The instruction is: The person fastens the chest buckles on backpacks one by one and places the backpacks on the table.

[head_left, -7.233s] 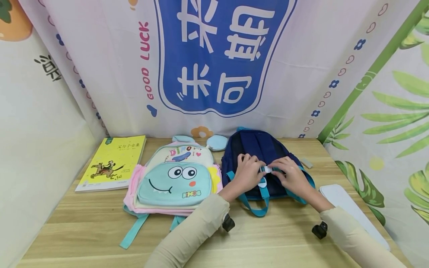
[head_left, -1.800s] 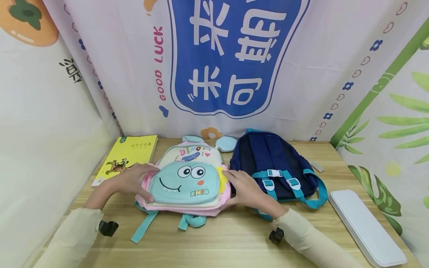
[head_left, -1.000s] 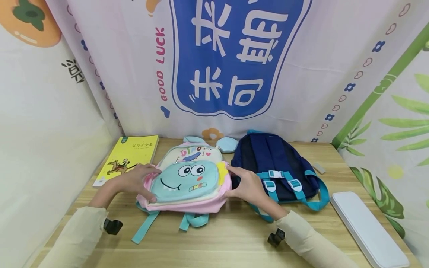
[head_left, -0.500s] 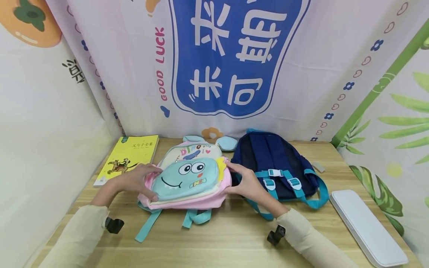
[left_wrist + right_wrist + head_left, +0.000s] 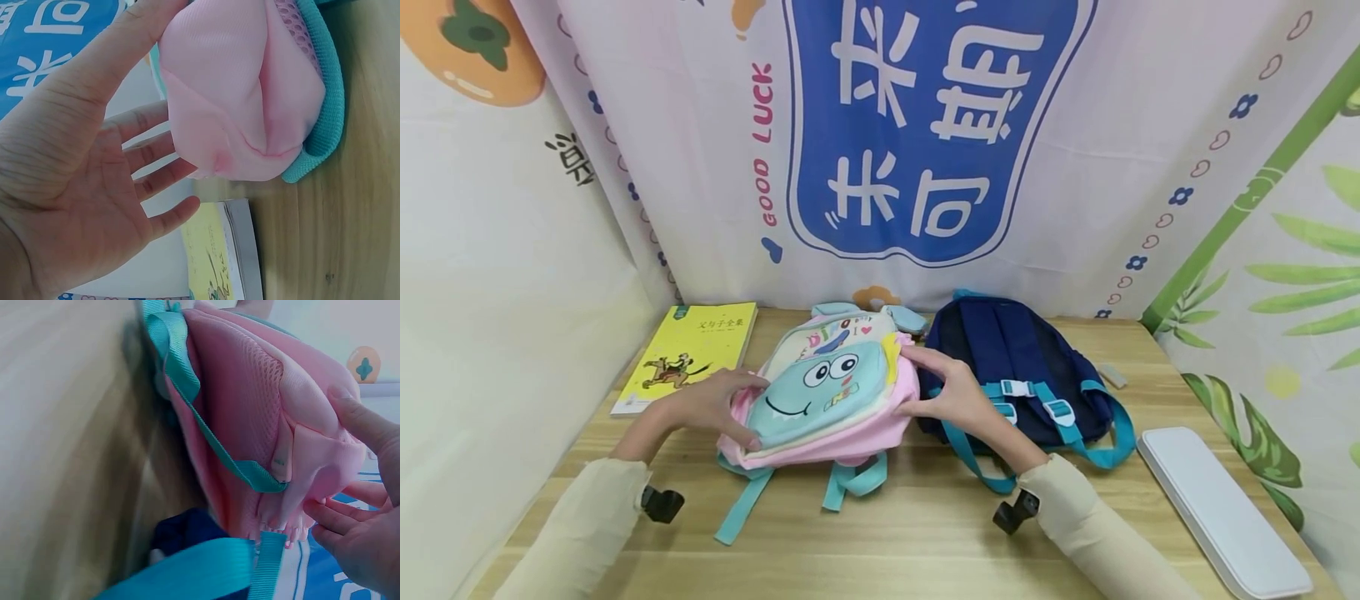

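Observation:
A pink and teal children's backpack [image 5: 820, 396] with a cartoon dinosaur face lies between the two hands, tilted, its right side raised off the table. My left hand [image 5: 711, 408] grips its left side, thumb on the lower front corner. In the left wrist view, the fingers [image 5: 150, 150] of that hand pass behind the pink fabric [image 5: 225, 94]. On the opposite side, my right hand [image 5: 951, 396] holds the pink side panel between thumb and fingers. The right wrist view shows the pink mesh back [image 5: 237, 394] and a teal strap [image 5: 206, 425] hanging from it.
A dark blue backpack [image 5: 1000, 350] with teal straps and white buckles lies just right. A yellow book [image 5: 688, 354] is at the back left. A white case [image 5: 1221, 508] lies at the right edge, with a small grey block [image 5: 1114, 376] behind it. Printed curtains surround the wooden table [image 5: 850, 550].
Earlier both hands were at the dark blue backpack's buckle; its chest strap is now fastened. The hands moved to the dinosaur backpack, whose right side has risen and turned.

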`<state>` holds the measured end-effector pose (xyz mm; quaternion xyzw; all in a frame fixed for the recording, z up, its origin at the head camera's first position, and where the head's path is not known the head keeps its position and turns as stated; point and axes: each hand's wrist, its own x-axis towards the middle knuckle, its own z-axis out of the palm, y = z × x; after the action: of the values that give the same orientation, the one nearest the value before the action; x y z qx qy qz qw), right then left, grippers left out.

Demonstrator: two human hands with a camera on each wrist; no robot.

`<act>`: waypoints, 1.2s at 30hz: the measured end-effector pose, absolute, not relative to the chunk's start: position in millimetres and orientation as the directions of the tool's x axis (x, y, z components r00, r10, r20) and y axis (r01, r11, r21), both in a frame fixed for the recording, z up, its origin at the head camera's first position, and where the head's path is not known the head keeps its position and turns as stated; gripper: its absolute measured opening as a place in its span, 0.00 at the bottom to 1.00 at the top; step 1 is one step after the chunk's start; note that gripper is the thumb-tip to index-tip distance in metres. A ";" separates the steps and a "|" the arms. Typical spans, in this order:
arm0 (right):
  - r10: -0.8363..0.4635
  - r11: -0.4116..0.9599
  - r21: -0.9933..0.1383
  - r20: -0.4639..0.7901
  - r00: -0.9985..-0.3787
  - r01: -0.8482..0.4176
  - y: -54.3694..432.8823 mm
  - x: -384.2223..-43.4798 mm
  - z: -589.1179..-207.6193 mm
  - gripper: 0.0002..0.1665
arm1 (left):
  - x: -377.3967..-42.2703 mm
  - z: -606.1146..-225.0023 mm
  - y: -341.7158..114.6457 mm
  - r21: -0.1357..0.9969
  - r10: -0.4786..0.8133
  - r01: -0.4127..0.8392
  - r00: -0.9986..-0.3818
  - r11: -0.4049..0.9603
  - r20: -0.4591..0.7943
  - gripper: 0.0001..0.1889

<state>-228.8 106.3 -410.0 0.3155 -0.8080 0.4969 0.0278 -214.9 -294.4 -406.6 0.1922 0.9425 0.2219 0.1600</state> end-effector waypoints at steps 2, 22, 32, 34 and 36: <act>-0.489 0.299 -0.787 0.360 -0.795 -0.540 106.9 -229.4 -404.9 0.47 | -214.6 -407.7 -292.9 0.494 0.446 0.304 -0.873 0.815 -0.198 0.54; -0.551 0.377 -0.724 0.327 -0.768 -0.578 109.9 -242.7 -337.7 0.44 | -215.4 -418.4 -269.8 0.627 0.484 0.293 -0.862 0.721 -0.153 0.52; -0.602 0.416 -0.654 0.324 -0.730 -0.632 104.3 -248.2 -311.2 0.44 | -220.8 -422.1 -261.7 0.635 0.487 0.292 -0.860 0.715 -0.152 0.51; -0.612 0.411 -0.648 0.325 -0.721 -0.641 100.8 -249.8 -306.4 0.43 | -222.2 -423.8 -260.1 0.647 0.496 0.296 -0.856 0.703 -0.147 0.51; -0.622 0.399 -0.649 0.328 -0.711 -0.648 97.1 -250.7 -301.2 0.43 | -223.2 -425.5 -258.4 0.659 0.506 0.300 -0.851 0.689 -0.141 0.50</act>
<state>-250.7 97.1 -301.2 0.3797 -0.8361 0.3957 0.0163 -223.2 -258.4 -425.5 0.2227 0.9053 0.3253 0.1580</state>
